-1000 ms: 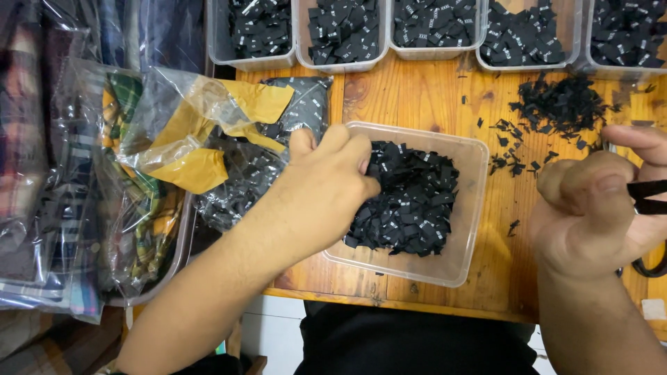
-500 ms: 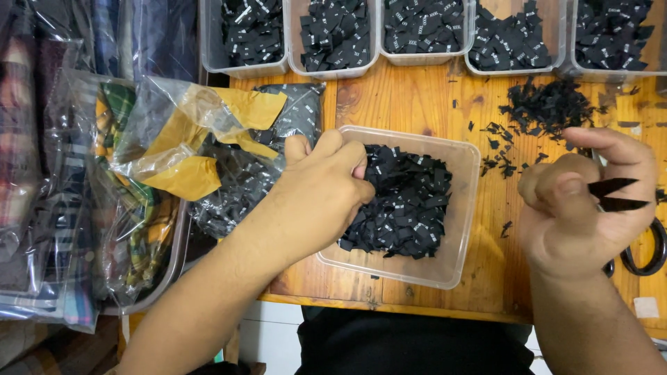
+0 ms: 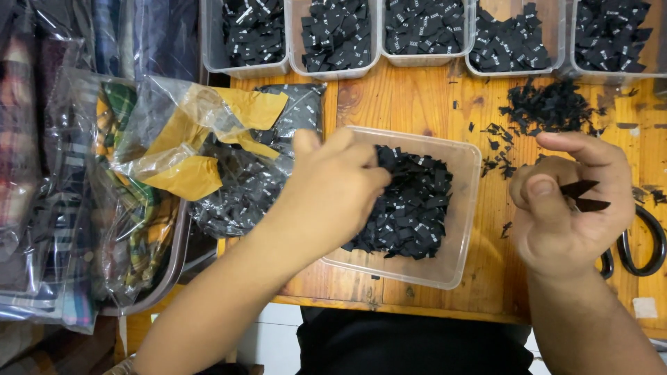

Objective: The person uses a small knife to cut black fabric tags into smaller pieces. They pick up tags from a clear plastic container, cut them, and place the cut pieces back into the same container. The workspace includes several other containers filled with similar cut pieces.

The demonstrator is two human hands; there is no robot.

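A clear plastic tub [image 3: 464, 208] sits on the wooden table in front of me, heaped with small black fabric labels [image 3: 410, 205]. My left hand [image 3: 326, 191] reaches into the tub from the left, its fingers curled down into the pile; whether it grips a label is hidden. My right hand [image 3: 570, 201] hovers to the right of the tub, thumb and fingers pinched on a few black labels [image 3: 582, 195] whose pointed ends stick out.
Several clear tubs of black labels [image 3: 340, 35] line the far edge. Loose black scraps [image 3: 549, 107] lie at the right. Black scissors [image 3: 643, 243] rest beside my right hand. A plastic bag of labels [image 3: 236, 187] and wrapped fabrics [image 3: 83, 208] crowd the left.
My right hand has shifted slightly left and opened its fingers somewhat, showing the black labels it pinches. My left hand stays in the tub, fingers working in the pile.
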